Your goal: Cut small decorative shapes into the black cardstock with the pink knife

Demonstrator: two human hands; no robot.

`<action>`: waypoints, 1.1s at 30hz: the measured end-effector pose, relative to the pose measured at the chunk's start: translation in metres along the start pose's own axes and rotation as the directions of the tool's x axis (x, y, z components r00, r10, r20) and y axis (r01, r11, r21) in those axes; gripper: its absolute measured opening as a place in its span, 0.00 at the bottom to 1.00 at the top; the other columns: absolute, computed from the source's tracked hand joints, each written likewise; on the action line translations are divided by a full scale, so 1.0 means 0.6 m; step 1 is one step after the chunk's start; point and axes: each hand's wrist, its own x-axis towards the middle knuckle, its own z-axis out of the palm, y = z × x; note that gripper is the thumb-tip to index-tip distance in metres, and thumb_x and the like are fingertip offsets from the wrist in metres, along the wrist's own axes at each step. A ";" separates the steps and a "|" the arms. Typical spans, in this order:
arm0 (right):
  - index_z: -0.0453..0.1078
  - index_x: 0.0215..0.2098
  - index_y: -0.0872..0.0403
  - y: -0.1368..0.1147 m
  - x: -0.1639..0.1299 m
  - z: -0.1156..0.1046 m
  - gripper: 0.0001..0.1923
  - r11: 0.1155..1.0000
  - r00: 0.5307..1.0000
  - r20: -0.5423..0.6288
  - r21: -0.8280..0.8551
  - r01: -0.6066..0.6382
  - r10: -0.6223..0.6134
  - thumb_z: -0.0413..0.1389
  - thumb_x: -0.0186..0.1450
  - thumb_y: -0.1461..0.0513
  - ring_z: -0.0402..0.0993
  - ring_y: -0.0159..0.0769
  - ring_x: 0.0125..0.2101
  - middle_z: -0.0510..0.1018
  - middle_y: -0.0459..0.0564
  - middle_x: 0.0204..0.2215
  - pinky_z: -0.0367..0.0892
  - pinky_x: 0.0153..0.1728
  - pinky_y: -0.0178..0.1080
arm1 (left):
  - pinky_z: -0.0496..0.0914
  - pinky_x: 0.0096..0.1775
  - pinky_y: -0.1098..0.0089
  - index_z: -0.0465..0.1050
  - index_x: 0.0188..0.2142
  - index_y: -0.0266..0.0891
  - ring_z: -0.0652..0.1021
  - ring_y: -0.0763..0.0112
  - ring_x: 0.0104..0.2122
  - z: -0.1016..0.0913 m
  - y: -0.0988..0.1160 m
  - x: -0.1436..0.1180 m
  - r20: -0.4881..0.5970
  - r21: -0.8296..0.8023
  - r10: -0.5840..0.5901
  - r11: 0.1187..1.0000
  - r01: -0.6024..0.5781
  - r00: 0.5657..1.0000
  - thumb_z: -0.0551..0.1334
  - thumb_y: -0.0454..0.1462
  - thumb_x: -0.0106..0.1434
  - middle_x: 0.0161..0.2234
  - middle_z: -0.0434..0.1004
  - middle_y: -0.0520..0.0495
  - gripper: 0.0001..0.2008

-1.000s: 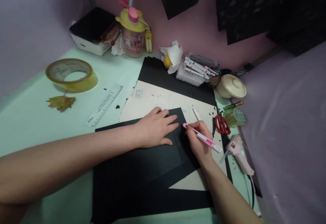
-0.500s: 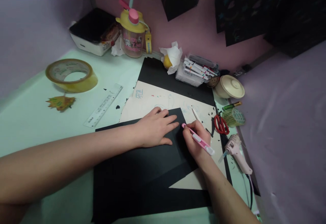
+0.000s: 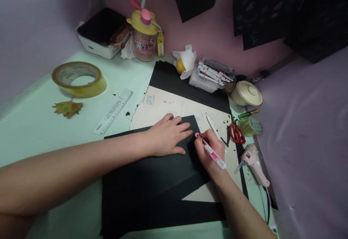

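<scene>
My left hand (image 3: 170, 137) lies flat with fingers spread on a sheet of black paper (image 3: 141, 173), pressing it down. In my right hand (image 3: 210, 150) is a slim pink and white utility knife (image 3: 213, 155), held like a pen at the paper's right edge; its tip is hard to make out. Beneath the black paper lies a cream board (image 3: 168, 104) with faint blue drawing on it. A white pen (image 3: 212, 124) rests on the board just beyond my right hand.
Red-handled scissors (image 3: 237, 134), a pink glue gun (image 3: 252, 163) and a green tape roll (image 3: 250, 126) lie at right. A ruler (image 3: 112, 112), leaf (image 3: 67, 108) and yellow tape roll (image 3: 95, 86) are left. Behind stand a bottle (image 3: 144, 43) and pen box (image 3: 203, 83).
The whole view has shifted slightly, the table things appearing a little further right. The rear end of the knife has swung slightly toward me and left. My left hand stays on the black paper.
</scene>
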 end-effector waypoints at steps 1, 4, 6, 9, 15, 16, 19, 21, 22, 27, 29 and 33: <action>0.60 0.24 0.51 0.000 0.000 0.000 0.10 1.000 1.000 0.004 -0.002 0.002 -0.002 0.54 0.63 0.61 0.59 0.29 0.17 0.64 0.40 0.16 0.56 0.22 0.32 | 0.53 0.51 0.58 0.63 0.60 0.43 0.66 0.54 0.51 0.000 0.000 0.000 0.000 0.000 0.001 1.000 -0.001 1.000 0.57 0.57 0.63 0.60 0.65 0.45 0.32; 0.59 0.24 0.51 -0.001 -0.001 -0.001 0.11 1.000 1.000 0.012 -0.017 0.011 -0.011 0.54 0.63 0.61 0.59 0.29 0.18 0.63 0.40 0.16 0.56 0.22 0.32 | 0.53 0.51 0.58 0.63 0.60 0.43 0.66 0.54 0.51 0.001 -0.001 0.000 -0.001 0.000 0.001 1.000 -0.001 1.000 0.56 0.57 0.63 0.60 0.65 0.44 0.32; 0.59 0.23 0.51 -0.001 -0.001 -0.001 0.11 0.999 1.000 0.016 -0.028 0.022 -0.022 0.53 0.63 0.61 0.58 0.28 0.17 0.63 0.39 0.16 0.56 0.22 0.32 | 0.53 0.52 0.58 0.63 0.60 0.43 0.66 0.54 0.51 0.002 -0.001 0.000 -0.005 -0.001 0.002 1.000 -0.002 1.000 0.56 0.57 0.63 0.59 0.66 0.44 0.32; 0.58 0.23 0.51 0.000 -0.001 -0.001 0.11 0.999 0.999 0.011 -0.029 0.046 -0.046 0.53 0.63 0.62 0.58 0.28 0.17 0.63 0.39 0.16 0.55 0.22 0.31 | 0.53 0.51 0.57 0.63 0.60 0.43 0.66 0.54 0.50 0.003 -0.001 0.001 -0.006 0.000 0.003 1.000 -0.003 1.000 0.57 0.57 0.63 0.59 0.66 0.45 0.32; 0.60 0.23 0.52 0.000 -0.003 -0.002 0.11 0.997 0.997 -0.003 -0.012 0.081 -0.081 0.54 0.62 0.64 0.59 0.26 0.16 0.62 0.38 0.15 0.56 0.21 0.30 | 0.54 0.51 0.57 0.63 0.61 0.42 0.66 0.55 0.50 0.005 0.000 0.001 -0.003 0.005 0.001 1.000 -0.001 1.000 0.57 0.57 0.63 0.60 0.65 0.46 0.32; 0.61 0.23 0.52 -0.001 -0.004 -0.002 0.10 0.997 0.997 0.001 -0.015 0.081 -0.081 0.54 0.62 0.64 0.59 0.26 0.16 0.63 0.38 0.16 0.56 0.21 0.30 | 0.54 0.51 0.57 0.63 0.61 0.42 0.66 0.55 0.50 0.005 -0.001 0.001 -0.002 0.004 0.001 1.000 -0.001 1.000 0.57 0.57 0.63 0.60 0.65 0.46 0.33; 0.62 0.24 0.53 -0.002 -0.004 -0.004 0.10 0.996 0.996 0.017 -0.014 0.089 -0.089 0.54 0.62 0.64 0.59 0.26 0.16 0.63 0.39 0.16 0.56 0.21 0.30 | 0.54 0.52 0.56 0.63 0.61 0.43 0.65 0.55 0.50 0.005 -0.001 0.001 -0.002 0.001 0.001 1.000 -0.001 1.000 0.57 0.57 0.63 0.60 0.65 0.47 0.32; 0.62 0.24 0.53 -0.002 -0.005 -0.005 0.09 0.995 0.995 0.020 -0.006 0.098 -0.098 0.54 0.62 0.64 0.59 0.26 0.16 0.63 0.39 0.16 0.56 0.21 0.30 | 0.54 0.52 0.56 0.63 0.60 0.43 0.65 0.55 0.50 0.005 -0.002 0.001 -0.003 0.000 0.003 1.000 -0.003 1.000 0.57 0.57 0.63 0.60 0.65 0.47 0.32; 0.62 0.24 0.53 -0.002 -0.006 -0.005 0.09 0.995 0.994 0.021 -0.001 0.103 -0.103 0.54 0.62 0.64 0.59 0.26 0.16 0.63 0.39 0.16 0.56 0.21 0.30 | 0.54 0.52 0.56 0.63 0.60 0.42 0.65 0.54 0.50 0.005 -0.002 0.001 -0.003 0.000 0.004 1.000 -0.004 1.000 0.57 0.57 0.63 0.60 0.65 0.47 0.32; 0.63 0.24 0.53 -0.002 -0.010 -0.007 0.09 0.994 0.994 0.026 0.018 0.109 -0.110 0.55 0.62 0.65 0.58 0.25 0.16 0.63 0.38 0.16 0.56 0.21 0.30 | 0.53 0.52 0.56 0.63 0.60 0.43 0.65 0.55 0.51 0.004 -0.002 0.000 0.006 0.006 0.001 1.000 -0.001 1.000 0.56 0.57 0.64 0.60 0.65 0.47 0.32; 0.63 0.24 0.53 -0.001 -0.012 -0.006 0.09 0.994 0.994 0.030 0.028 0.107 -0.108 0.55 0.62 0.65 0.58 0.25 0.16 0.64 0.38 0.16 0.56 0.21 0.30 | 0.54 0.52 0.56 0.63 0.61 0.43 0.65 0.55 0.51 0.004 -0.002 0.000 0.010 0.009 0.001 1.000 -0.001 1.000 0.56 0.57 0.64 0.60 0.65 0.46 0.32; 0.65 0.25 0.53 0.007 -0.014 -0.001 0.07 0.996 0.999 -0.026 0.078 0.048 -0.046 0.56 0.62 0.63 0.59 0.25 0.16 0.65 0.38 0.16 0.56 0.21 0.30 | 0.54 0.51 0.56 0.63 0.61 0.43 0.65 0.55 0.50 0.004 -0.002 0.002 0.009 0.013 0.000 1.000 0.000 1.000 0.56 0.58 0.64 0.60 0.65 0.47 0.32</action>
